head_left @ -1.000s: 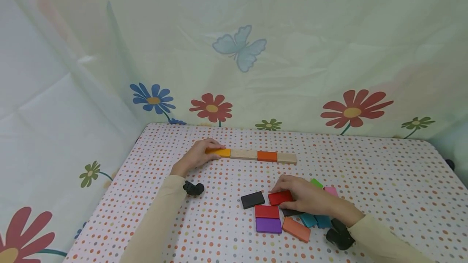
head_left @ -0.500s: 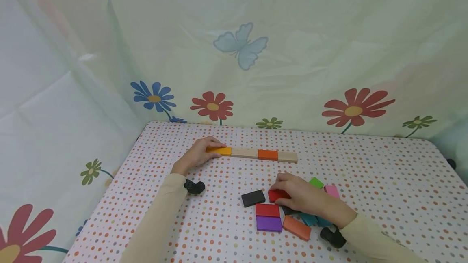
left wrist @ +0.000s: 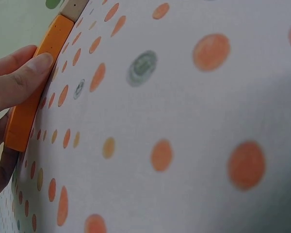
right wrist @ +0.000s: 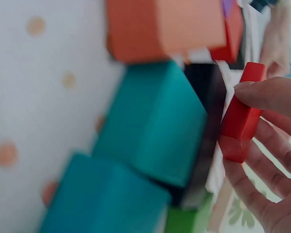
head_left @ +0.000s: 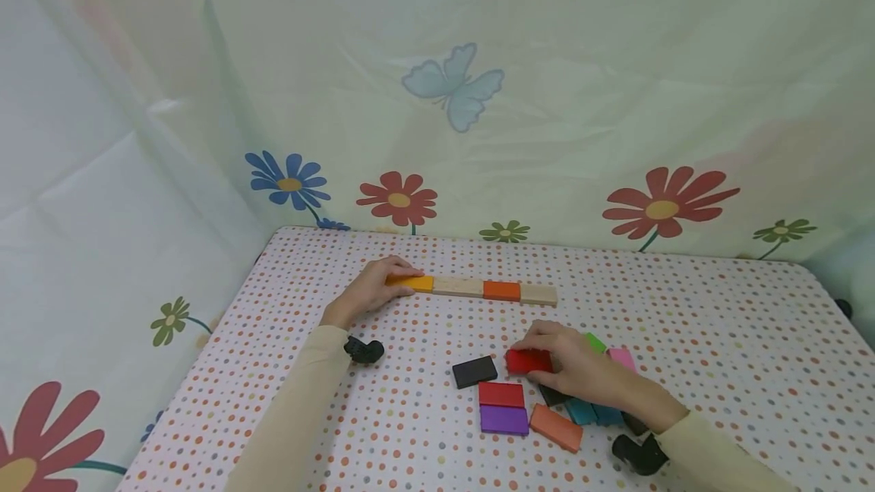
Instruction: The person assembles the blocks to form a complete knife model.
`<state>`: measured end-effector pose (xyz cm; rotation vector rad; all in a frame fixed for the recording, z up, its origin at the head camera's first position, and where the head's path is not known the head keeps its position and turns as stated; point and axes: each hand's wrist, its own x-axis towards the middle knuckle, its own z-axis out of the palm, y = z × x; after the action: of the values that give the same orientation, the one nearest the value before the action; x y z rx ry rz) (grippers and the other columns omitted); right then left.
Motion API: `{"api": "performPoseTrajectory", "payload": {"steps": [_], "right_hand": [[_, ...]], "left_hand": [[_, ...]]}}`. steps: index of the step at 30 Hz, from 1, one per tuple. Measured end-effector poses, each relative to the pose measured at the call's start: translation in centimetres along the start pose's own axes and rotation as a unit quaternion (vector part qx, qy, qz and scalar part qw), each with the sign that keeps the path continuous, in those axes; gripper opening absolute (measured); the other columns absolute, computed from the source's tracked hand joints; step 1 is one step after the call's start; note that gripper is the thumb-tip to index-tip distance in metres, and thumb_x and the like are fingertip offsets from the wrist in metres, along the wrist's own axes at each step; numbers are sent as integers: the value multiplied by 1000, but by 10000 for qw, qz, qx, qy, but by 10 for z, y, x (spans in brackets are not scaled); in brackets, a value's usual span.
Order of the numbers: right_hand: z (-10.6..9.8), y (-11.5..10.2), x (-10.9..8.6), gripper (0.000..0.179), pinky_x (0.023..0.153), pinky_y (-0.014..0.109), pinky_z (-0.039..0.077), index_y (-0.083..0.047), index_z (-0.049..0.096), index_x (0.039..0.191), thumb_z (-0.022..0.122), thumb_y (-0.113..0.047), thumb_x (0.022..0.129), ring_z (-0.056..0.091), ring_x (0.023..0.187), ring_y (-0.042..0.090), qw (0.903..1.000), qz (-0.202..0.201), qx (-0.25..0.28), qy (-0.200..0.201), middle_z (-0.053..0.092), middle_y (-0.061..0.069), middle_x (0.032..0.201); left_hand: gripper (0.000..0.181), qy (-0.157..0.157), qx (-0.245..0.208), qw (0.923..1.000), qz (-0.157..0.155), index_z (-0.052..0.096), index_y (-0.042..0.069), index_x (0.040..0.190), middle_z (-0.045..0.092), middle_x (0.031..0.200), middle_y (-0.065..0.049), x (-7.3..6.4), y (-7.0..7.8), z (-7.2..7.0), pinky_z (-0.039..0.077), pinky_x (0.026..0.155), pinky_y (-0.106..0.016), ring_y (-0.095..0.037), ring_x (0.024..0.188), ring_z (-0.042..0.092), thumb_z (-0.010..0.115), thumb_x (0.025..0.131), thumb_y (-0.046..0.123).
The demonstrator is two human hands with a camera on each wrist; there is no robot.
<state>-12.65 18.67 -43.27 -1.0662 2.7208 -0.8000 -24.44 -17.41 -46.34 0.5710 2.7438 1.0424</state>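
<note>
- Holding: right hand (head_left: 581, 370), thumb and fingers pinching one red block (head_left: 526, 361); whether lifted, cannot tell.
- Red block, position: between thumb and fingertips, at the hand's left; right of a black block (head_left: 475, 373), far of a purple block (head_left: 504, 421); long axis roughly left-to-right, near parallel to the row.
- Row, farther off, left to right: yellow block (head_left: 420, 284), long wooden block (head_left: 458, 287), orange block (head_left: 502, 291), wooden end block (head_left: 538, 294).
- Key relation: wooden end block almost straight far of the red block, well apart; right hand nearer.
- Left hand (head_left: 369, 287): gripping the yellow block, row's left end.
</note>
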Motion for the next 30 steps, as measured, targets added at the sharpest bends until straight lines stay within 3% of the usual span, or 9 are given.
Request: {"api": "performPoseTrajectory", "payload": {"steps": [5,12,21,30], "right_hand": [[-24,11,-2,37,78,34,61,-7,77,118,89,-6,82,61,97,20,9979,529,-109,347,66,2,108],[-52,47,-7,40,77,43,62,1,76,117,89,0,79,63,98,30,9911,928,-413,863,68,10,106],[-52,81,1,41,82,52,61,7,73,121,87,1,82,62,100,38,9866,1390,-476,705,66,21,111],[-47,93,15,38,84,49,59,6,74,120,85,2,84,59,93,29,9881,1331,-597,488,65,14,103]], "left_hand": [[37,3,8,10000,54,74,19,134,64,134,-6,0,1,-1,44,114,-46,-27,129,55,77,97,14],[38,26,25,10000,5,75,21,133,64,135,-5,1,1,-1,43,115,-46,-28,130,55,78,96,14],[38,-85,182,9997,128,74,20,134,65,135,-6,2,-2,-3,44,114,-46,-28,129,55,77,97,16],[38,-78,215,9995,218,73,19,135,64,135,-7,1,-2,-2,44,114,-46,-29,130,55,76,97,15]]}}
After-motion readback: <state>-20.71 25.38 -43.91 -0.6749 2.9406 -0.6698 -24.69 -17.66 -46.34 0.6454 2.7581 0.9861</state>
